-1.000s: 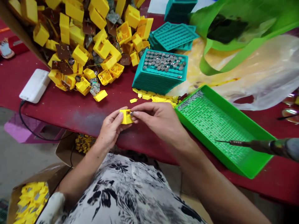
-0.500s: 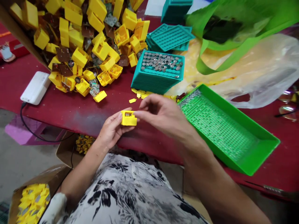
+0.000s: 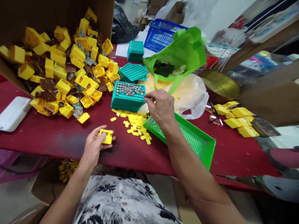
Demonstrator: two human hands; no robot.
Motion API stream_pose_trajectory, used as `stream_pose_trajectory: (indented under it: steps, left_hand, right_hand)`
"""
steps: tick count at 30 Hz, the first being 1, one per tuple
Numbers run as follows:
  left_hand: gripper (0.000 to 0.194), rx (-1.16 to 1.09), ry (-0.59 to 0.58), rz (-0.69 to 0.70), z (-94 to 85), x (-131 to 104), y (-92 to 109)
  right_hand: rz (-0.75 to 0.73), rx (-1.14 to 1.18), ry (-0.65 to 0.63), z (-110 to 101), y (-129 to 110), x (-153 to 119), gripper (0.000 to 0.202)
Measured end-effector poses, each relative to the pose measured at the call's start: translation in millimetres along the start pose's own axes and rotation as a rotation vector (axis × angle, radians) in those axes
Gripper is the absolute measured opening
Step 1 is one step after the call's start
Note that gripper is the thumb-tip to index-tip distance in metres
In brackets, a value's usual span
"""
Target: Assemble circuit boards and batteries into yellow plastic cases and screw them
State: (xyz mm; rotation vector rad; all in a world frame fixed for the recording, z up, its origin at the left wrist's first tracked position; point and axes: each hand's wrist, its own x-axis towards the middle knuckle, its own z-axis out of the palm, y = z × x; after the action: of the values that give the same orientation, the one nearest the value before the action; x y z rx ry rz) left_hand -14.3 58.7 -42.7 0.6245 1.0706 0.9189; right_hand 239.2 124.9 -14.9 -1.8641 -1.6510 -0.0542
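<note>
My left hand (image 3: pixel 93 144) holds a small yellow plastic casing (image 3: pixel 106 137) above the table's front part, with its open compartment facing up. My right hand (image 3: pixel 161 104) is at the right edge of a stack of teal trays (image 3: pixel 127 104), thumb and forefinger pinched together. Whatever lies between those fingertips is too small to make out. Round silver button cells (image 3: pixel 130 89) lie scattered on the top tray. Small flat yellow covers (image 3: pixel 137 123) are spread on the red table just below the stack.
A heap of yellow casings (image 3: pixel 58 68) spills from a cardboard box at left. The green perforated tray (image 3: pixel 207 143) lies under my right forearm. Beyond are a green bag (image 3: pixel 193 46) and blue basket (image 3: pixel 156 34). A screwdriver-like tool (image 3: pixel 247 179) is at right.
My right hand has moved from the casing to the edge of the teal tray stack. My left hand still holds the casing. The view has swung to the right, showing more of the table.
</note>
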Motion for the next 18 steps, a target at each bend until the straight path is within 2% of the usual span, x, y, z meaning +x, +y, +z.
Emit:
stream_pose_trajectory:
  steps: [5, 9, 11, 13, 16, 18]
  left_hand:
    - [0.046, 0.010, 0.005, 0.024, -1.1, 2.7, -0.5]
    - [0.047, 0.001, 0.008, 0.026, -0.6, 4.4, -1.3]
    - [0.044, -0.017, 0.005, 0.016, 0.9, 3.8, -1.5]
    - [0.040, -0.056, -0.017, -0.004, 2.6, 2.7, -2.3]
    - [0.032, -0.110, -0.057, -0.035, 4.0, 2.0, -5.4]
    - [0.030, -0.109, -0.050, -0.038, 4.3, 1.3, -8.0]
  right_hand:
    - [-0.027, 0.014, -0.055, 6.2, 7.0, 4.1, 0.014]
    - [-0.008, 0.047, -0.046, -0.8, 2.3, 5.6, 0.012]
    - [0.016, 0.135, -0.042, -4.6, -10.7, -6.0, 0.013]
    - [0.077, 0.347, -0.071, -6.2, -30.5, -26.7, 0.014]
    - [0.200, 0.694, -0.220, -3.8, -63.5, -63.6, 0.014]
    - [0.256, 0.803, -0.329, 0.9, -80.1, -83.6, 0.015]
